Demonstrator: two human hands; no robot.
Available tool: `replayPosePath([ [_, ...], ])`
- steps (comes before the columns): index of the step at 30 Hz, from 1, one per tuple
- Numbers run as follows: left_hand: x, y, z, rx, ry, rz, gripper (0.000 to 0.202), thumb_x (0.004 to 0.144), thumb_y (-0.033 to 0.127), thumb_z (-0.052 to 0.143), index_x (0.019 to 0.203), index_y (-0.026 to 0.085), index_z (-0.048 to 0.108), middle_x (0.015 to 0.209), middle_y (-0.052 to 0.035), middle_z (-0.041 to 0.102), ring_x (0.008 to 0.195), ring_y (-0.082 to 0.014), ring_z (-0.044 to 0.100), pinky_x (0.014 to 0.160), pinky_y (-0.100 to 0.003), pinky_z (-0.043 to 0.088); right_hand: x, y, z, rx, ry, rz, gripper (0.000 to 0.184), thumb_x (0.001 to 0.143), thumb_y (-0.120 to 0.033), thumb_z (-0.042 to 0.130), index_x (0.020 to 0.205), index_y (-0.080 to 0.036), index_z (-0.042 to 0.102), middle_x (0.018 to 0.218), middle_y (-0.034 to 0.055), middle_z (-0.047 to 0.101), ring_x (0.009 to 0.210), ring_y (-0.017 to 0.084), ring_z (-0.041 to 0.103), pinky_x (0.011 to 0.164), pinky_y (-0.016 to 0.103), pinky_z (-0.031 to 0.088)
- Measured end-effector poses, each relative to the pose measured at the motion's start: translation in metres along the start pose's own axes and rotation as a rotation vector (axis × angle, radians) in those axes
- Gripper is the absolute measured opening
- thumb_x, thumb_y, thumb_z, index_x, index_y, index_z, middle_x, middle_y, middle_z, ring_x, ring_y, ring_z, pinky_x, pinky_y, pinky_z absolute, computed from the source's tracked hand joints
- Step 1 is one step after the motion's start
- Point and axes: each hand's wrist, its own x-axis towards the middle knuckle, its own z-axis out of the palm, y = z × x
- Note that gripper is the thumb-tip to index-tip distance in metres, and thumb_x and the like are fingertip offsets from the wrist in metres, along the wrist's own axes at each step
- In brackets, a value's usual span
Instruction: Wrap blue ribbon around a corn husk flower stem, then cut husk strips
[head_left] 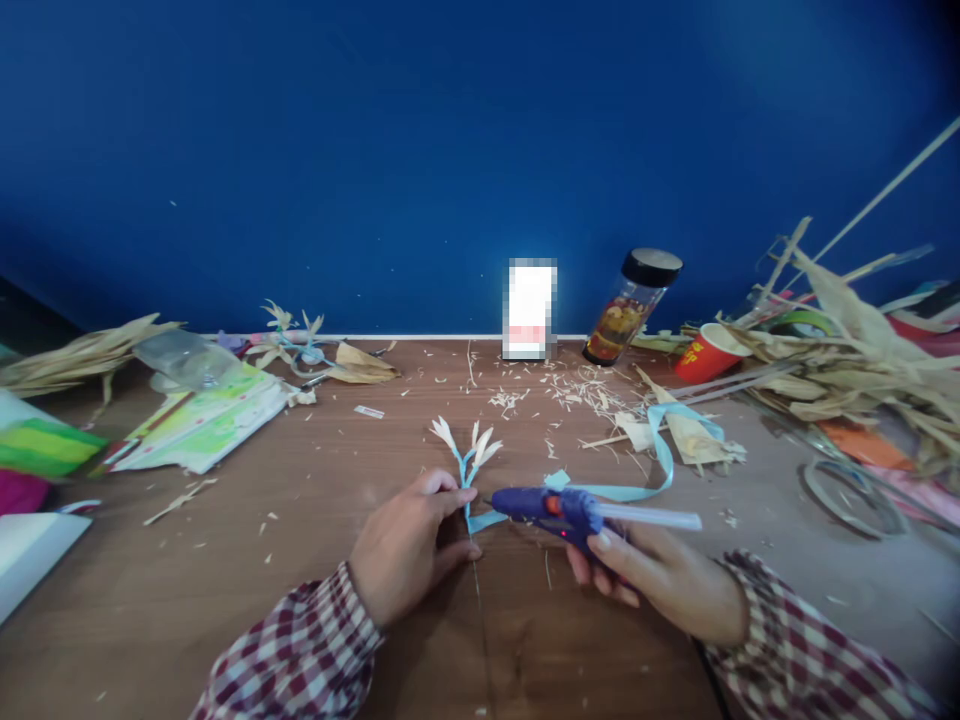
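A small sprig of pale husk flowers (466,468), its stems wrapped in light blue, stands up from the fingers of my left hand (401,535), which pinches it near the base. My right hand (664,580) is wrapped round the handle of a dark blue hot glue gun (529,504). A clear glue stick (656,517) juts from the gun's back end, and a small red light glows on its side. The nozzle points left, close to the wrapped stem; whether it touches cannot be seen. Light blue ribbon (637,493) runs behind the gun, and a short blue piece lies below its nozzle.
Husk scraps (577,393) litter the brown table (300,560). Towards the back stand a phone-like bright screen (531,305), a tilted jar (628,310) and a red paper cup (709,353). Dried husks (870,370) pile up at right. A plastic cup (187,360) lies at left.
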Motion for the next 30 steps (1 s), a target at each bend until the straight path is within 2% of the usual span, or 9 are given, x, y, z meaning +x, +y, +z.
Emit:
replayPosePath([
  [4, 0.000, -0.001, 0.001, 0.004, -0.006, -0.003, 0.051, 0.067, 0.046, 0.064, 0.114, 0.030, 0.054, 0.099, -0.0012, 0.054, 0.075, -0.0163, 0.053, 0.066, -0.027, 0.041, 0.003, 0.008, 0.002, 0.185, -0.033, -0.006, 0.041, 0.084, -0.052, 0.038, 0.083, -0.014, 0.051, 0.075, 0.0038, 0.055, 0.055, 0.007, 0.045, 0.043, 0.017, 0.033],
  [6, 0.000, -0.001, 0.002, 0.007, -0.004, -0.005, 0.054, 0.064, 0.046, 0.066, 0.115, 0.031, 0.053, 0.101, -0.0011, 0.054, 0.076, -0.0165, 0.053, 0.066, -0.027, 0.041, 0.004, 0.010, 0.003, 0.201, -0.074, -0.021, 0.039, 0.083, -0.052, 0.042, 0.084, -0.014, 0.050, 0.074, 0.0030, 0.053, 0.055, 0.007, 0.045, 0.043, 0.017, 0.033],
  [12, 0.000, -0.003, 0.004, 0.014, -0.006, -0.004, 0.055, 0.063, 0.044, 0.068, 0.115, 0.033, 0.053, 0.104, 0.0000, 0.053, 0.081, -0.0173, 0.054, 0.069, -0.028, 0.041, 0.004, 0.007, 0.004, 0.016, -0.142, 0.038, 0.044, 0.087, -0.051, 0.031, 0.084, -0.014, 0.053, 0.077, 0.0050, 0.054, 0.056, 0.009, 0.045, 0.045, 0.019, 0.036],
  [18, -0.001, -0.003, 0.003, 0.015, -0.003, 0.013, 0.054, 0.065, 0.046, 0.066, 0.115, 0.032, 0.053, 0.105, -0.0009, 0.053, 0.084, -0.0185, 0.054, 0.072, -0.029, 0.042, 0.005, -0.005, 0.009, -0.124, -0.091, 0.090, 0.044, 0.087, -0.051, 0.030, 0.079, -0.015, 0.053, 0.074, 0.0035, 0.053, 0.061, 0.011, 0.049, 0.050, 0.020, 0.039],
  [30, -0.002, -0.002, 0.002, 0.010, -0.003, 0.025, 0.054, 0.065, 0.046, 0.066, 0.114, 0.031, 0.053, 0.104, -0.0010, 0.053, 0.085, -0.0188, 0.054, 0.072, -0.029, 0.042, 0.009, -0.010, 0.010, -0.278, -0.065, 0.011, 0.042, 0.089, -0.046, 0.027, 0.073, -0.016, 0.052, 0.071, 0.0021, 0.053, 0.060, 0.012, 0.050, 0.060, 0.024, 0.041],
])
